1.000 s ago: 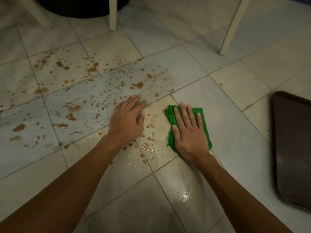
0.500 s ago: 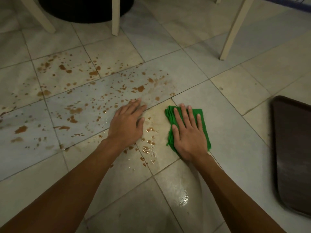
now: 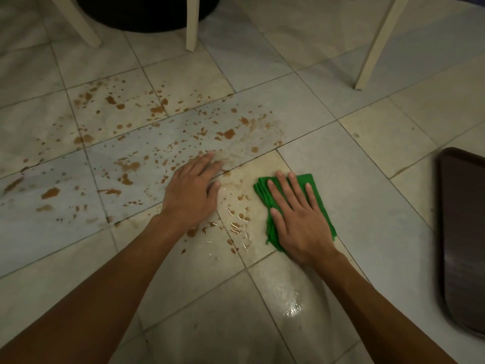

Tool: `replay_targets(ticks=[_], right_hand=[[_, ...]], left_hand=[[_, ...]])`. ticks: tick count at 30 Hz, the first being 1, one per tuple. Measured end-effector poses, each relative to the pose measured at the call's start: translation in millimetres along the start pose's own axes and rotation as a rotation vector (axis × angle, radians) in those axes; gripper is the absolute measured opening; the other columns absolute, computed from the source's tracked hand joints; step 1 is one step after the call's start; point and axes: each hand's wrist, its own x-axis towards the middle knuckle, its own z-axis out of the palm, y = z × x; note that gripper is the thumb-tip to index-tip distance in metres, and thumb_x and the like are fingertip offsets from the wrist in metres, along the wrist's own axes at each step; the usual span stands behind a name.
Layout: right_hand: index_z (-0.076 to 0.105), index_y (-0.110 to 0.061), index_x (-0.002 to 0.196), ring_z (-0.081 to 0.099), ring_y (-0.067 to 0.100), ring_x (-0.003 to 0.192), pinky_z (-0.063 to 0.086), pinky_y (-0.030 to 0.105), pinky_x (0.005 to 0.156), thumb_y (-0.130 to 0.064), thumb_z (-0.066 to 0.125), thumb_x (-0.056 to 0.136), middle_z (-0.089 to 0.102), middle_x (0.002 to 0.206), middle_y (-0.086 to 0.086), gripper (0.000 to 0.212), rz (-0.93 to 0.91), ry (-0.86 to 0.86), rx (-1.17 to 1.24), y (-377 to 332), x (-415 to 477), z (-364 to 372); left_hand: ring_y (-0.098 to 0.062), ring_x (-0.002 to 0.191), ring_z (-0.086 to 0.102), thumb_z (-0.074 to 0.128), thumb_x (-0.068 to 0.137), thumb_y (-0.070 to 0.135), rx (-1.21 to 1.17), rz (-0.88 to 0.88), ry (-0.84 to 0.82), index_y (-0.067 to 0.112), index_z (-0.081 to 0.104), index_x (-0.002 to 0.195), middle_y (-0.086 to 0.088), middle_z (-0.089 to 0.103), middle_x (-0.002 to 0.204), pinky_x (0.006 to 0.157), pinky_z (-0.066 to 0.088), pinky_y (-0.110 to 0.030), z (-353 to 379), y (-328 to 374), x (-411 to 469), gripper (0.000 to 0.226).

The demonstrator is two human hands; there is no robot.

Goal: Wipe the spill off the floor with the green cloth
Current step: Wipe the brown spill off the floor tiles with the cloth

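The right hand point(image 3: 301, 224) presses the folded green cloth point(image 3: 309, 181) flat, fingers straight. The spill point(image 3: 157, 143) lies left of the cloth, past the flat, empty left hand point(image 3: 191, 195).

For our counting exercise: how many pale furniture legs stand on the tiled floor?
3 pale legs: one at the top left, one at the top centre, one at the upper right. Others may be hidden beyond the top edge.
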Motion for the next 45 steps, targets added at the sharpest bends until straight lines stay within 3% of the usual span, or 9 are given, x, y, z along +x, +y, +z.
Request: replay_targets(ticks=[4,12,16,20,23,27,33,41,45], right_hand=[[-0.007,-0.027,0.173,-0.027,0.020,0.165,-0.006,0.056,0.135,-0.049,0.010,0.115,-0.022,0.180,-0.001,0.065,0.120,0.030,0.049,-26,32,3],[-0.001,-0.027,0.174,-0.020,0.018,0.166,0.001,0.056,0.136,-0.050,0.010,0.116,-0.015,0.181,-0.002,0.063,-0.116,-0.035,0.023,-28,2,3],[-0.005,-0.030,0.173,-0.023,0.017,0.165,-0.002,0.055,0.136,-0.050,0.007,0.115,-0.019,0.181,-0.003,0.063,-0.019,-0.022,0.009,-13,12,-1],[-0.005,-0.028,0.173,-0.026,0.020,0.165,-0.007,0.056,0.135,-0.052,0.005,0.112,-0.020,0.180,-0.001,0.066,0.070,-0.001,0.061,-42,34,0],[-0.003,-0.025,0.173,-0.022,0.022,0.166,-0.002,0.058,0.135,-0.051,0.006,0.113,-0.016,0.181,0.001,0.066,-0.044,-0.022,0.040,-60,26,4],[0.001,-0.026,0.174,-0.018,0.019,0.167,0.003,0.057,0.136,-0.049,0.010,0.115,-0.012,0.182,-0.001,0.063,-0.132,-0.024,0.030,-38,2,4],[-0.004,-0.029,0.173,-0.025,0.020,0.165,-0.005,0.056,0.135,-0.050,0.009,0.114,-0.021,0.180,-0.002,0.064,0.093,0.025,0.045,-38,31,2],[0.001,-0.027,0.174,-0.019,0.020,0.167,0.000,0.057,0.136,-0.049,0.017,0.117,-0.013,0.182,0.000,0.063,-0.159,-0.023,0.006,-55,-1,9],[0.003,-0.027,0.174,-0.018,0.020,0.167,0.002,0.056,0.136,-0.046,0.014,0.117,-0.011,0.182,-0.002,0.061,-0.061,0.005,0.017,-30,1,4]], left_hand=[[-0.012,0.158,0.010,0.044,0.107,0.041,0.011,-0.033,-0.018,0.035,0.029,0.161,0.011,0.013,0.172,0.121,0.000,-0.034,-3,0,-2,0.057],[-0.015,0.158,0.014,0.048,0.106,0.038,-0.023,-0.024,-0.015,0.031,0.033,0.160,0.007,0.019,0.171,0.119,0.001,-0.030,-8,2,-3,0.057],[-0.017,0.157,0.017,0.050,0.106,0.036,-0.041,-0.014,-0.002,0.029,0.037,0.159,0.006,0.022,0.170,0.118,0.000,-0.028,-5,0,-6,0.055],[-0.018,0.156,0.021,0.051,0.105,0.037,-0.042,-0.013,-0.002,0.030,0.040,0.158,0.006,0.025,0.169,0.125,0.010,-0.038,-3,-3,-4,0.055],[-0.019,0.155,0.023,0.050,0.104,0.039,-0.020,-0.018,-0.005,0.033,0.040,0.157,0.007,0.027,0.169,0.125,0.016,-0.044,-2,-3,-4,0.054],[-0.019,0.155,0.023,0.050,0.104,0.040,-0.001,-0.019,0.007,0.033,0.040,0.157,0.008,0.027,0.169,0.125,0.017,-0.044,-5,-7,-3,0.055],[-0.020,0.155,0.023,0.050,0.104,0.038,-0.014,-0.043,0.034,0.031,0.040,0.158,0.007,0.027,0.169,0.125,0.014,-0.043,-1,-7,-6,0.055],[-0.018,0.153,0.026,0.048,0.105,0.042,0.012,-0.018,0.043,0.033,0.040,0.157,0.008,0.028,0.168,0.125,0.020,-0.044,1,-13,-4,0.054],[-0.018,0.152,0.028,0.046,0.105,0.044,0.011,-0.001,0.058,0.033,0.041,0.157,0.009,0.030,0.168,0.124,0.023,-0.045,4,-17,-3,0.053]])
